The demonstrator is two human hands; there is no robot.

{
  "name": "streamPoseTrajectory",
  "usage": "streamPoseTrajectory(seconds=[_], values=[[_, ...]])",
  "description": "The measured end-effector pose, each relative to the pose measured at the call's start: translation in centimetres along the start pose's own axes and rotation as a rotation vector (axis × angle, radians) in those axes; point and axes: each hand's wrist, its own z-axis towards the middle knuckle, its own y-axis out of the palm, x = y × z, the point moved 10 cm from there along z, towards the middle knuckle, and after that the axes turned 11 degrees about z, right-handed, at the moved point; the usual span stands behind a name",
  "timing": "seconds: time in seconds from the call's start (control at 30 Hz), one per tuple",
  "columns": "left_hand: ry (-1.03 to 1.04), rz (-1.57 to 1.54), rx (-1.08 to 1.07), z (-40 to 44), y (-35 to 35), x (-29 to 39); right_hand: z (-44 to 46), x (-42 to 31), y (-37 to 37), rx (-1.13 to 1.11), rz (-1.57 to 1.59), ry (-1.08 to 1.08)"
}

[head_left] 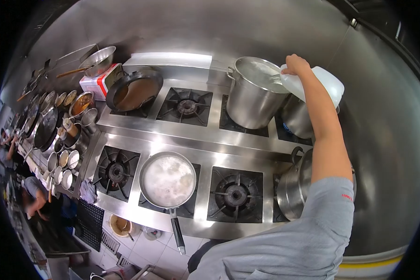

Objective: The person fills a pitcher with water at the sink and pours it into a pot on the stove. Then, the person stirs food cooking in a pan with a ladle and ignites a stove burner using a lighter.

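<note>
My right hand (296, 63) is raised at the back right, its fingers wrapped round a white plastic jug (330, 86). The jug is tilted, its mouth over the rim of a tall steel stockpot (253, 100), and clear liquid appears to run from it into the pot. Liquid shows inside the stockpot, which stands on a rear burner. Out of sight is my left hand. On a front burner sits a frying pan (168, 181) of bubbling, whitish liquid, its black handle (177, 232) pointing towards me.
Another steel pot (296, 116) stands over a blue flame, and a large lidded-looking pot (289, 192) is at front right. A dark wok (135, 91) holds brown liquid at rear left. Sauce containers (66, 179) line the left side. Another person (35, 193) is at far left.
</note>
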Motion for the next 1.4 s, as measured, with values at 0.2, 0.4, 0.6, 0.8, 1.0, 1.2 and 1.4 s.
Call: streamPoseTrajectory(seconds=[0.2, 0.4, 0.6, 0.8, 1.0, 1.2, 1.4], values=[[0.032, -0.072, -0.019, 1.6, -1.2, 4.2, -0.9, -1.3, 0.0, 0.085, -0.120, -0.058], [0.086, -0.137, -0.042, 2.7, -2.7, 9.0, 0.4, -1.7, 3.2, 0.124, -0.264, -0.128], [0.178, -0.218, -0.098, 2.0, -3.7, 14.4, -2.0, -2.1, 4.9, 0.311, -0.323, -0.103], [0.373, -0.265, -0.221, 0.1, -3.4, 20.3, -16.1, 2.3, -3.8, 0.790, 0.283, 0.050], [0.628, -0.095, -0.497, -3.7, 1.6, 24.8, -41.6, -0.6, -6.3, 0.798, 0.887, -0.014], [0.739, 0.261, -0.806, -11.0, 12.6, 24.6, -69.9, -0.4, 4.8, 0.500, 1.049, -0.027], [0.795, 0.628, -0.967, -20.5, 23.8, 20.5, -97.9, 6.1, 15.7, -0.037, 1.044, 0.232]])
